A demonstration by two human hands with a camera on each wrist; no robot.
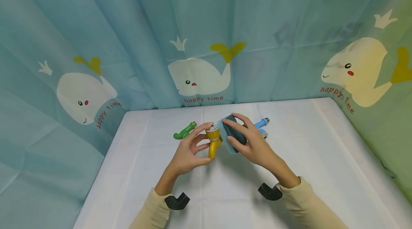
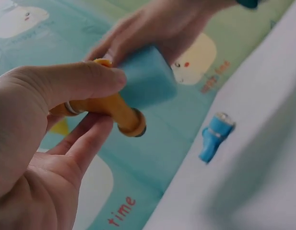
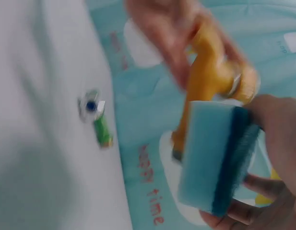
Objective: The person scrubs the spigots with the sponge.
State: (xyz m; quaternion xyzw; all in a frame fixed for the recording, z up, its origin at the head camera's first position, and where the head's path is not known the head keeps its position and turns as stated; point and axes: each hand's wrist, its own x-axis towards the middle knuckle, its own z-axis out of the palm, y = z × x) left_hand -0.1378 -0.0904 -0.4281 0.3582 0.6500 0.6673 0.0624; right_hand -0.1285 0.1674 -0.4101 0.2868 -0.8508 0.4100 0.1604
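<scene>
My left hand [image 1: 190,152] holds a yellow tap-like piece [image 1: 213,145] between thumb and fingers, its ribbed round end upward in the head view. My right hand [image 1: 254,143] grips a two-layer sponge [image 1: 235,132], light blue on one side and dark on the other. The light blue side faces the yellow piece [image 3: 205,67]; in the right wrist view the sponge [image 3: 205,153] overlaps it, and whether they touch I cannot tell. In the left wrist view the thumb lies along the yellow piece [image 2: 124,112].
A green tap-like piece [image 1: 186,130] lies on the white table [image 1: 145,186] behind my left hand. A blue one [image 1: 262,122] lies beyond my right hand, partly hidden by it. A curtain [image 1: 206,14] with printed whales stands along the table's back edge.
</scene>
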